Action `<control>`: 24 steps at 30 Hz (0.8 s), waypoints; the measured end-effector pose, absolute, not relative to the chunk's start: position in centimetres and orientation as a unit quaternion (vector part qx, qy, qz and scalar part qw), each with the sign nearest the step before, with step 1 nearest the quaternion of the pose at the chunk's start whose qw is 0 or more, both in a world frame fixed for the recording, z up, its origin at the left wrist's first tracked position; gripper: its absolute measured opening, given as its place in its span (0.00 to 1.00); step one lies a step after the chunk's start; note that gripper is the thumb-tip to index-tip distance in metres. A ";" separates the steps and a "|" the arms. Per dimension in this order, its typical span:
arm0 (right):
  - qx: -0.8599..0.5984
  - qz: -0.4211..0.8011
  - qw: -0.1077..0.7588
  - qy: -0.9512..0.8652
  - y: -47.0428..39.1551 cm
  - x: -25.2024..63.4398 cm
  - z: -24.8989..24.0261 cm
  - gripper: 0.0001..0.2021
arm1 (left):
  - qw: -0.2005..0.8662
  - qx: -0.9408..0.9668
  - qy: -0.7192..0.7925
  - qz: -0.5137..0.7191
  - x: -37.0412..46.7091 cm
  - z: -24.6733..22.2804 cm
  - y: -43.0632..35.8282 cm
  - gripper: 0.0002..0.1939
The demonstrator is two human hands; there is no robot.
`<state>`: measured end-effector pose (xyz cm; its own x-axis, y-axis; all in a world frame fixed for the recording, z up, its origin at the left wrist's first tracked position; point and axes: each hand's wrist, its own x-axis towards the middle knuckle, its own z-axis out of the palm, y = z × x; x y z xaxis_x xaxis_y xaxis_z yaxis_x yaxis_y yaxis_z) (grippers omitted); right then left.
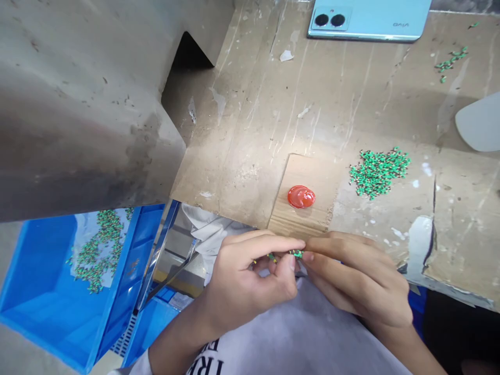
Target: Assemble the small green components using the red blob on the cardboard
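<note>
Fingers [286,273] of left hand [250,276] pinch small green-yellow pieces [298,254], nearer than glossy red oval blob [301,197]; right hand [359,278] adjoins, its grip I cannot surely tell.

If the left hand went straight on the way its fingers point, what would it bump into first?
Most likely the right hand: its fingertips sit right beside those of the left hand, where small green pieces show. Whether the hands already touch is hard to tell.
</note>
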<state>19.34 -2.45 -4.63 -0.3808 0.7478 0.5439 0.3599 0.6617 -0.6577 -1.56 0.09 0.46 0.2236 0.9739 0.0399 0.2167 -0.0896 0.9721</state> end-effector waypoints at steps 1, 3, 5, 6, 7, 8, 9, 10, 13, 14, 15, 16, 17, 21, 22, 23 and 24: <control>-0.345 0.219 0.445 -0.797 -2.3 19.3 -4.6 0.11 | 0.472 0.626 0.470 0.406 -1.5 0.4 0.1 0.14; -0.341 0.217 0.462 -0.789 -2.2 19.2 -4.5 0.08 | 0.468 0.631 0.455 0.419 -1.4 0.3 0.0 0.15; -0.333 0.227 0.461 -0.791 -2.1 19.2 -4.5 0.08 | 0.462 0.636 0.452 0.422 -1.4 0.2 -0.2 0.16; -0.330 0.232 0.459 -0.791 -2.1 19.3 -4.4 0.09 | 0.459 0.639 0.452 0.422 -1.4 0.2 -0.2 0.16; -0.328 0.237 0.457 -0.792 -2.1 19.3 -4.4 0.10 | 0.455 0.642 0.451 0.422 -1.4 0.1 -0.3 0.15; -0.329 0.239 0.456 -0.792 -2.2 19.3 -4.3 0.10 | 0.453 0.644 0.451 0.421 -1.4 0.1 -0.3 0.14; -0.331 0.236 0.456 -0.792 -2.2 19.4 -4.3 0.10 | 0.452 0.645 0.452 0.418 -1.4 0.1 -0.4 0.13; -0.333 0.228 0.458 -0.792 -2.3 19.4 -4.2 0.10 | 0.454 0.646 0.454 0.414 -1.4 0.1 -0.4 0.12; -0.346 0.201 0.465 -0.790 -2.4 19.3 -4.0 0.10 | 0.463 0.644 0.455 0.404 -1.5 0.2 -0.4 0.12; -0.348 0.198 0.467 -0.788 -2.4 19.2 -4.0 0.10 | 0.464 0.646 0.452 0.403 -1.6 0.2 -0.4 0.12; -0.348 0.201 0.467 -0.787 -2.4 19.2 -3.9 0.09 | 0.462 0.652 0.446 0.404 -1.6 0.3 -0.3 0.13; -0.346 0.207 0.469 -0.786 -2.4 19.1 -3.9 0.08 | 0.457 0.659 0.441 0.403 -1.7 0.3 -0.3 0.13; -0.341 0.214 0.472 -0.784 -2.3 19.1 -3.9 0.08 | 0.449 0.668 0.436 0.402 -1.7 0.4 -0.3 0.14; -0.331 0.222 0.482 -0.780 -2.1 19.0 -4.1 0.07 | 0.422 0.683 0.436 0.406 -1.6 0.6 -0.3 0.15; -0.329 0.218 0.482 -0.782 -2.1 19.0 -4.2 0.07 | 0.422 0.680 0.438 0.409 -1.5 0.7 -0.2 0.15; -0.330 0.214 0.480 -0.784 -2.1 19.0 -4.2 0.07 | 0.425 0.675 0.441 0.411 -1.4 0.7 -0.2 0.15; -0.332 0.208 0.478 -0.786 -2.1 19.0 -4.2 0.08 | 0.433 0.667 0.444 0.412 -1.4 0.7 -0.1 0.15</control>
<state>18.97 -2.10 -4.17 -0.3229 0.7205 0.6137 0.3237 0.6934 -0.6438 -1.36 -0.08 0.66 0.2648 0.9499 0.1659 0.2361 -0.2307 0.9439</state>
